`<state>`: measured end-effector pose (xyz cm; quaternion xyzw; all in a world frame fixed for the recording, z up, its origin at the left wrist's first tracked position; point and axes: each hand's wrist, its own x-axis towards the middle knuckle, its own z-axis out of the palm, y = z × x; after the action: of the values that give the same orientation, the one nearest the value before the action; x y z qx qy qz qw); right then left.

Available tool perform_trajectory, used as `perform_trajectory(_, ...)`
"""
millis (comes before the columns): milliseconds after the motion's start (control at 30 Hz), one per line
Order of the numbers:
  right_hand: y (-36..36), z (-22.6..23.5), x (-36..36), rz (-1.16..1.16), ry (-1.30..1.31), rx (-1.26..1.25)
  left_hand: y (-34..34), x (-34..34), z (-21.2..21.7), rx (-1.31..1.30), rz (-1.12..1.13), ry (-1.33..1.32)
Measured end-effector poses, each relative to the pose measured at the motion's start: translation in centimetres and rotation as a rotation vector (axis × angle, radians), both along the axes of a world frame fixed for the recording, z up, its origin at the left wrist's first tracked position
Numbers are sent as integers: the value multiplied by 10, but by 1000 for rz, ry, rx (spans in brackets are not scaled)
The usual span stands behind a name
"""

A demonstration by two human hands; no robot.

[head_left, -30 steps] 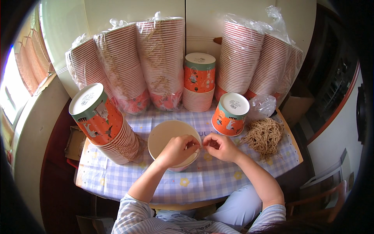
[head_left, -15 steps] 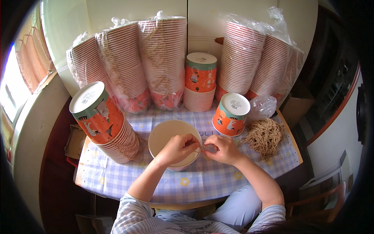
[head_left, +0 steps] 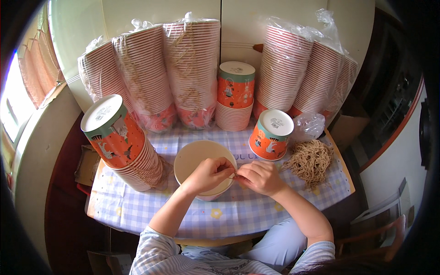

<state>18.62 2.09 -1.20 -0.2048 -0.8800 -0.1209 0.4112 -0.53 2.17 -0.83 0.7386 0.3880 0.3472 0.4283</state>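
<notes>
An open paper bucket [head_left: 195, 158], cream inside, stands upright on the table in front of me. My left hand [head_left: 211, 174] is over its near right side, thumb and fingers pinched together. Just outside the rim, my right hand [head_left: 260, 178] is closed too, with its fingertips meeting those of the left. Between them shows a short bit of thin tan string [head_left: 234, 177], partly hidden by the fingers. A tangled heap of tan string [head_left: 311, 160] lies to the right of my right hand.
An orange upside-down bucket [head_left: 271, 137] stands behind my right hand beside a crumpled plastic bag [head_left: 308, 126]. A leaning stack of buckets [head_left: 121, 142] is at the left, with string hanging on it. Tall bagged stacks [head_left: 192, 68] and a shorter stack [head_left: 236, 94] line the back of the checked tablecloth [head_left: 183, 217].
My right hand has turned over, its fingers now folded down and closer together at the left fingertips. The left hand and the bucket have hardly moved.
</notes>
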Motion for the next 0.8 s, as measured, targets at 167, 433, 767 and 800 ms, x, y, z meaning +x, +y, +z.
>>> perform_trajectory(167, 1, -3, 0, 3, 13, 16, 0, 1, 0, -3, -6, -8)
perform_trajectory(433, -1, -4, -3, -13, 36, 18, 1, 0, -2, -21, -3, -16)
perform_trajectory(767, -2, -2, -2, -8, 45, -3, 1, 0, -2, -8, 3, -15)
perform_trajectory(800, -2, -3, -2, -3, 80, -44, 1, 0, -2, 6, 3, -18)
